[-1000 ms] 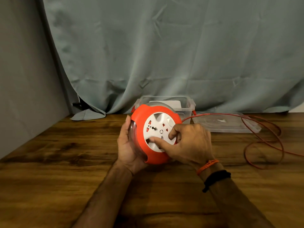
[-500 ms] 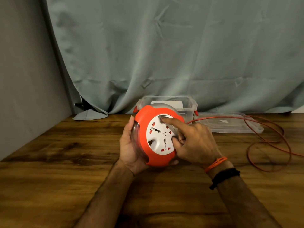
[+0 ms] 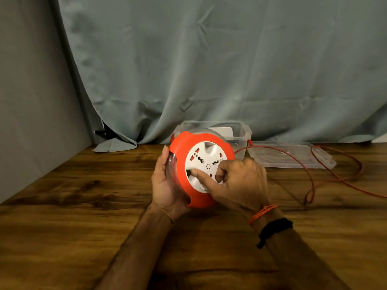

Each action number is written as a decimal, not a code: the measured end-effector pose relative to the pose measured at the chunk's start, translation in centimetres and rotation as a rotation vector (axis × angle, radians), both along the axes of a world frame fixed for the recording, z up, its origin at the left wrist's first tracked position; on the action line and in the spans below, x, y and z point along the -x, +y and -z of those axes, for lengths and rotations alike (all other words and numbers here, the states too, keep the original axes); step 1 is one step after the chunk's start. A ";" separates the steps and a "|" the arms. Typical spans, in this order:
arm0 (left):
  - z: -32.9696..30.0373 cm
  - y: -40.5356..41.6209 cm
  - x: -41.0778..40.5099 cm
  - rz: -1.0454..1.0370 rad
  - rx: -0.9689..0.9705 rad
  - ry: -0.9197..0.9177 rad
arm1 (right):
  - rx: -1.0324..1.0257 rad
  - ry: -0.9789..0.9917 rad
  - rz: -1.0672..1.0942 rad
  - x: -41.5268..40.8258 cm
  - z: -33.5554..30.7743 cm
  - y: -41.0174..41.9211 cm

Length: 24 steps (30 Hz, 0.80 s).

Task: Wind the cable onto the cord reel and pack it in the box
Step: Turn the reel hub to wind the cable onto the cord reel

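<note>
An orange cord reel (image 3: 182,155) with a white socket disc (image 3: 204,160) stands on edge on the wooden table (image 3: 83,216). My left hand (image 3: 163,185) cups its clear left side and holds it upright. My right hand (image 3: 238,183) rests on the disc, index finger pressed into a recess at its lower left. A thin orange cable (image 3: 310,176) leaves the reel's right side and lies in loose loops on the table at the right. A clear plastic box (image 3: 240,132) sits just behind the reel, partly hidden by it.
The box's clear lid (image 3: 293,155) lies flat to the right of the box, under part of the cable. A grey-green curtain (image 3: 209,70) hangs along the back, with a grey wall (image 3: 31,101) on the left.
My right index finger has swept from the top of the white disc round to its lower left, and the disc has turned with it. The left hand has kept its hold.
</note>
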<state>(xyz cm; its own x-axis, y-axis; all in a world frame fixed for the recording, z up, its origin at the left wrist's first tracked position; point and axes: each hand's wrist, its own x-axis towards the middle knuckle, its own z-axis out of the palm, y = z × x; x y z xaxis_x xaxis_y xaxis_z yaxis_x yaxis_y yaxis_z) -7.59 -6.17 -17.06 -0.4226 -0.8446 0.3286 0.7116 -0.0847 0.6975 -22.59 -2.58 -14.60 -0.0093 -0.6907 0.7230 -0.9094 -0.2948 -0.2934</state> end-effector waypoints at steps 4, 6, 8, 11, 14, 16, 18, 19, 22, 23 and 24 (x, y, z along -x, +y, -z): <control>-0.1 -0.1 -0.1 0.040 -0.013 0.039 | -0.003 -0.032 -0.127 1.2 -0.9 0.0; 0.2 -0.2 -0.3 0.080 -0.019 0.046 | 0.021 -0.029 -0.207 1.8 -1.1 -0.1; 0.3 -0.3 -0.3 0.084 -0.024 0.045 | 0.026 0.002 -0.248 2.1 -1.2 0.0; 0.3 -0.2 -0.1 0.073 -0.025 0.040 | -0.025 0.070 -0.238 2.2 -1.2 0.0; 0.2 -0.1 0.0 0.069 -0.036 0.038 | -0.067 0.135 -0.223 2.2 -1.0 -0.1; 0.2 0.0 0.0 0.071 -0.044 0.025 | -0.085 0.165 -0.207 2.3 -0.9 -0.2; 0.2 0.1 0.0 0.112 -0.049 -0.001 | -0.084 0.180 -0.194 2.4 -0.8 -0.3; 0.2 0.2 -0.1 0.145 -0.049 -0.010 | -0.076 0.184 -0.190 2.4 -0.8 -0.3; 0.0 0.3 -0.2 0.180 -0.053 -0.045 | -0.033 0.179 -0.171 2.4 -0.8 -0.3; 0.0 0.3 -0.2 0.190 -0.054 -0.048 | -0.018 0.174 -0.150 2.4 -0.8 -0.2; -0.1 0.4 -0.1 0.196 -0.054 -0.038 | -0.001 0.168 -0.121 2.5 -0.6 -0.2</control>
<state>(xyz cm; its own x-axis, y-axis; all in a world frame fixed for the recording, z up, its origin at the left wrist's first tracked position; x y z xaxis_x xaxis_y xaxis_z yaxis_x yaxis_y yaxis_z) -7.45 -5.81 -16.99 -0.5921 -0.7609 0.2655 0.6510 -0.2574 0.7141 -25.06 -2.75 -13.98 0.1944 -0.6799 0.7071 -0.9033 -0.4052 -0.1412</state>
